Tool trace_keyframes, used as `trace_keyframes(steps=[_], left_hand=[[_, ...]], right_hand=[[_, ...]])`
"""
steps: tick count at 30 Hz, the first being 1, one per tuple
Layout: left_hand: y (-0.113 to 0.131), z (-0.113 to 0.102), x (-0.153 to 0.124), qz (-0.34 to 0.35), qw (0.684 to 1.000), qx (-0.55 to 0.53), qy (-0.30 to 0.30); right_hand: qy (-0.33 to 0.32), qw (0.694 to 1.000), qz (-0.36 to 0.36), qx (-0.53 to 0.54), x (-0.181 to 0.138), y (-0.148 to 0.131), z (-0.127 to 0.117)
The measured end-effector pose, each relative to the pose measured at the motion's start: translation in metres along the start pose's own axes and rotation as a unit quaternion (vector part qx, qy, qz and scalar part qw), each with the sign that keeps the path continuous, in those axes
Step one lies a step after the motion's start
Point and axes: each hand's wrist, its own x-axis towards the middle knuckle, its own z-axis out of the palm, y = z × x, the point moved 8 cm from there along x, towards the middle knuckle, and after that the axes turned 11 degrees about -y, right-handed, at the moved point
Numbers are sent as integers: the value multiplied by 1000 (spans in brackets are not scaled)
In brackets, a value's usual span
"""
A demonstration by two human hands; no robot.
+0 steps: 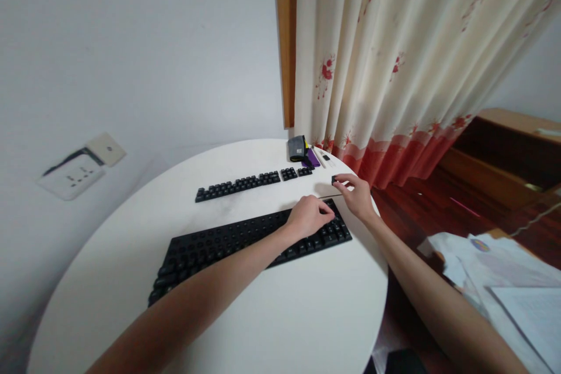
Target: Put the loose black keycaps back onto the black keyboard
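Note:
A black keyboard (245, 232) lies on the white round table (210, 152), with keycaps along its near and right parts and bare key positions along its far side. My left hand (310, 216) is over the right part of the keyboard, its fingers closed in a pinch near the number keys; what they hold, if anything, is hidden. Just beyond the keyboard's right end, my right hand (356, 194) grips a small black keycap (333, 179) between thumb and fingertips. Loose keycaps (239, 186) stand in a line of several groups behind the keyboard.
A grey pouch (296, 149), a purple cloth (311, 158) and small slim items (326, 158) sit at the table's far right edge. A floral curtain (385, 70) hangs behind. Papers (517, 280) lie low at the right. A wall socket (74, 177) is at left.

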Motion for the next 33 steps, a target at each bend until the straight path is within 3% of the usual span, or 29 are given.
trace_keyframes(steps=[7,17,33], left_hand=[[12,6,-5,15,998,62,9],[38,17,-18,106,967,230,40],[39,25,-35,131,957,255,46]], right_hand=[[32,999,10,41,-32,-10,-6],[-16,992,63,107,-65,0,-9],[-102,987,51,112,-80,-3,2]])
